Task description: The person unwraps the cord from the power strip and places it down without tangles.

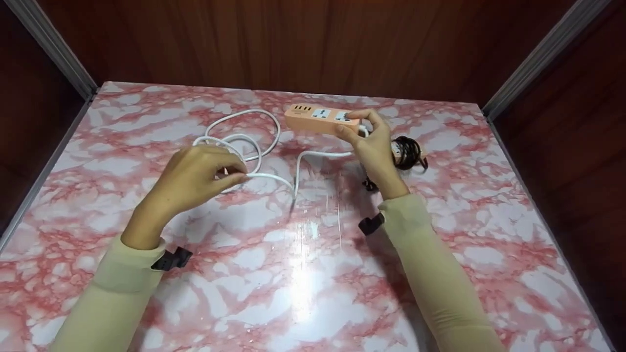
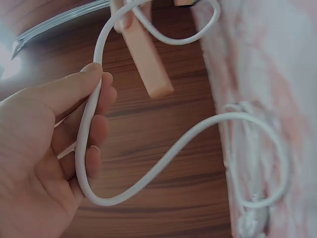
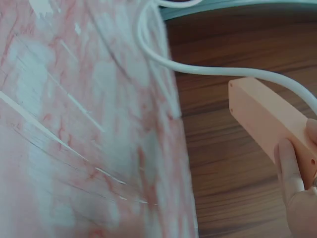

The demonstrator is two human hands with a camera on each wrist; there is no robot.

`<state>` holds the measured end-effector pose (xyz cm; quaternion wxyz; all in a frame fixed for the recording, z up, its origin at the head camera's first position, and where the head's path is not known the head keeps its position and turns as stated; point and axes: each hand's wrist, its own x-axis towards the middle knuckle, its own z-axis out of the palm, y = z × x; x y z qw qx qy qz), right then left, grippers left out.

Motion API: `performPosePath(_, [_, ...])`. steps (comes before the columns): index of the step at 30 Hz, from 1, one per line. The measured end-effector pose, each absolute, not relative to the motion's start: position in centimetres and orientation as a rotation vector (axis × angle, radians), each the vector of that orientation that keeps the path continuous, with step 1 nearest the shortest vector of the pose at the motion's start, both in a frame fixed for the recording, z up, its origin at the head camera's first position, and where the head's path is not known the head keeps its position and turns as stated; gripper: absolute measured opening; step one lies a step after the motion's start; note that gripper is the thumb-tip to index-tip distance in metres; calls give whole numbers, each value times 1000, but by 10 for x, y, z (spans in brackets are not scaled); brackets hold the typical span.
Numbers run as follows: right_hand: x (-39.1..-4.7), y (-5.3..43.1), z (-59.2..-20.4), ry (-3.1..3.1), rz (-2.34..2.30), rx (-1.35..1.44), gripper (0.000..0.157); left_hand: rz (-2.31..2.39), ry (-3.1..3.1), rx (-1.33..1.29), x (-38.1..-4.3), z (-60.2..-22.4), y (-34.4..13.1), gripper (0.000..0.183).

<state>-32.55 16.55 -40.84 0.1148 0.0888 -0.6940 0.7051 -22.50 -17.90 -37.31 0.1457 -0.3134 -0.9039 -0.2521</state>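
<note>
An orange power strip (image 1: 305,122) with white sockets and several USB slots is held up by my right hand (image 1: 375,149), which grips its right end between thumb and fingers. From that same end runs a white cord (image 1: 323,154), dipping down and then across to my left hand (image 1: 198,173). There the thumb and forefinger pinch the cord; in the left wrist view it passes along the other fingers (image 2: 94,134) too. Beyond the left hand the rest of the cord lies in loose loops on the table. The right wrist view shows the strip's plain underside (image 3: 262,116).
To the right of my right hand, a bundle of black cable (image 1: 407,152) is wound around another orange power strip, partly hidden. The pink-and-white marbled table (image 1: 274,293) is bounded by dark wood panels (image 1: 293,49) at the back and both sides, with metal corner posts.
</note>
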Motion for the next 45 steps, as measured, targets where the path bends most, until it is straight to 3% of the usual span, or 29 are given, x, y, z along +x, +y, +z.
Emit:
performPosePath(13, [-358, 144, -435, -2216, 1922, 94, 32, -723, -2677, -909, -226, -399, -180, 6])
performPosePath(32, [-376, 122, -451, -2602, 1563, 45, 25, -652, -2819, -901, -230, -420, -193, 6])
performPosePath(45, [-378, 82, -464, -2808, 1344, 109, 37, -565, -2899, -796, -228, -436, -216, 7])
